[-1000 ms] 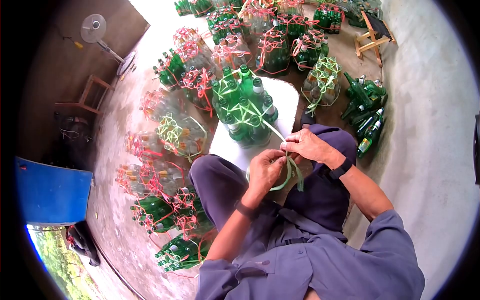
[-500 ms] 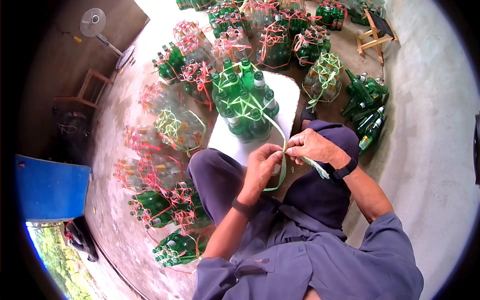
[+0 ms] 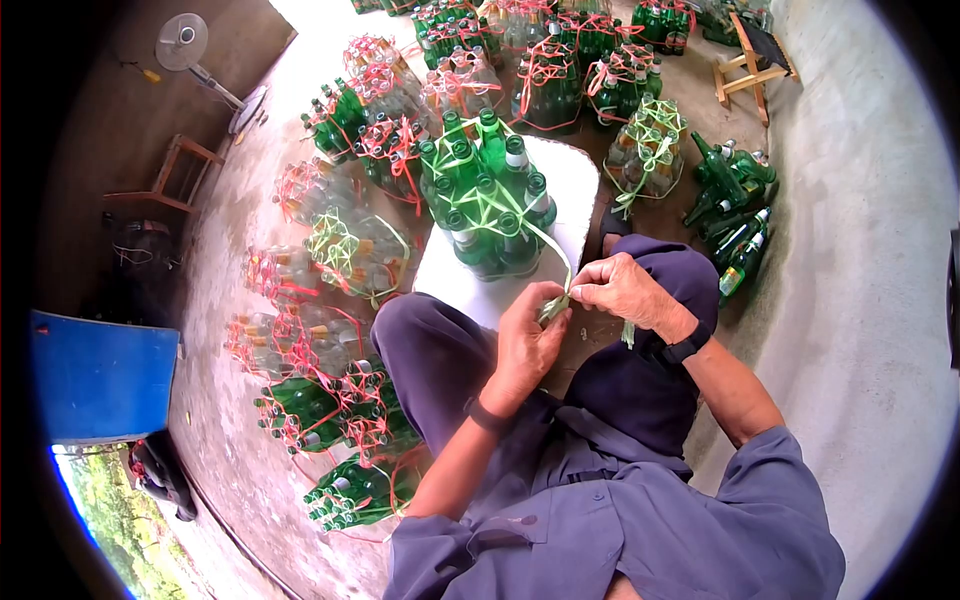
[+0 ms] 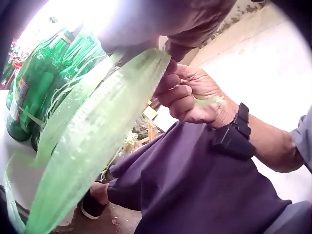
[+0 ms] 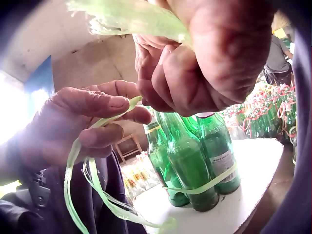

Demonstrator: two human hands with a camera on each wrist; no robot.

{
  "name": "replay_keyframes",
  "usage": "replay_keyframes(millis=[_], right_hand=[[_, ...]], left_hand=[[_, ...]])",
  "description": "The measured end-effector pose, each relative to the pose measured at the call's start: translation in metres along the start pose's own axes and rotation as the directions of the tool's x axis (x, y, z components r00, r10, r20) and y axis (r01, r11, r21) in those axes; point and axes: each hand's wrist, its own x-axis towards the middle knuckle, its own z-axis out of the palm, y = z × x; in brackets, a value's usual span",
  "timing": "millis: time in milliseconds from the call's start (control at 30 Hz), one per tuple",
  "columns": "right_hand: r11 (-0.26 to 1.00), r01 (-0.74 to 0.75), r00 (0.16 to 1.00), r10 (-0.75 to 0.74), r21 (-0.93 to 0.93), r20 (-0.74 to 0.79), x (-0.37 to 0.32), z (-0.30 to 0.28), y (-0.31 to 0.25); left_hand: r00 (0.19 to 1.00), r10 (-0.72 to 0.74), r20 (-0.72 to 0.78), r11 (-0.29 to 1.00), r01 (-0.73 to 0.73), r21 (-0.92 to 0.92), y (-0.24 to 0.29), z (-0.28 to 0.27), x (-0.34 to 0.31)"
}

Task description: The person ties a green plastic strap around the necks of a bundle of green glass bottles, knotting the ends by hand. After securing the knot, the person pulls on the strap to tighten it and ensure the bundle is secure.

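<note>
A cluster of green glass bottles (image 3: 494, 245) stands upright on a white-topped stand (image 3: 572, 175), tied round and across the necks with light green plastic ribbon (image 3: 553, 243). The ribbon runs from the near bottles to both hands, held close together above the lap. My left hand (image 3: 530, 345) pinches it between thumb and forefinger, with loose strands hanging below in the right wrist view. Fingertips nearly meeting the left, my right hand (image 3: 632, 292) pinches the ribbon too, and a frayed ribbon end (image 5: 141, 22) sticks out of its curled fingers. The fingers hide the crossing point.
Bundles of bottles tied with red ribbon (image 3: 548, 85) crowd the floor ahead and to the left. Loose green bottles (image 3: 735, 185) lie by the right wall. A folding stool (image 3: 752, 70), a fan (image 3: 183, 42) and a blue panel (image 3: 105, 375) stand farther out.
The hands parted slightly, then came close together again. The ribbon loop hanging below them has gone from the head view, and bunched ribbon now shows at the left fingers.
</note>
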Motion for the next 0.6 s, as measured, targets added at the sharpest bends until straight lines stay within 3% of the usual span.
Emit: replay_keyframes(millis=[200,333,400,433,500,533,600], right_hand=[[0.999,-0.034,0.999,0.034,0.036,0.002,0.0,0.001,0.002],[1.0,-0.023,1.0,0.023,0.011,0.017,-0.001,-0.001,0.002],[1.0,0.013,0.999,-0.013,0.008,0.03,0.001,-0.001,0.008],[0.999,0.049,0.998,-0.049,0.005,0.042,0.002,-0.001,0.011],[0.998,0.053,0.998,-0.052,-0.023,0.047,0.002,-0.003,0.011],[0.997,0.058,0.997,-0.056,-0.052,0.051,0.002,-0.004,0.01],[0.993,0.092,0.995,-0.089,-0.078,0.034,0.002,-0.002,0.011]], left_hand=[[0.967,0.194,-0.162,0.969,-0.163,0.184,-0.003,0.007,0.0],[0.973,0.182,-0.14,0.969,-0.153,0.195,-0.006,0.006,0.0],[0.995,-0.002,-0.1,0.999,0.005,0.035,0.001,0.004,-0.001],[0.995,-0.003,-0.1,0.999,0.006,0.035,0.007,0.0,0.0],[0.937,-0.341,0.079,0.922,0.349,-0.166,0.021,-0.007,0.002],[0.937,-0.341,0.079,0.922,0.35,-0.166,0.018,-0.007,0.003],[0.923,-0.351,0.156,0.862,0.383,-0.333,0.011,-0.006,0.004]])
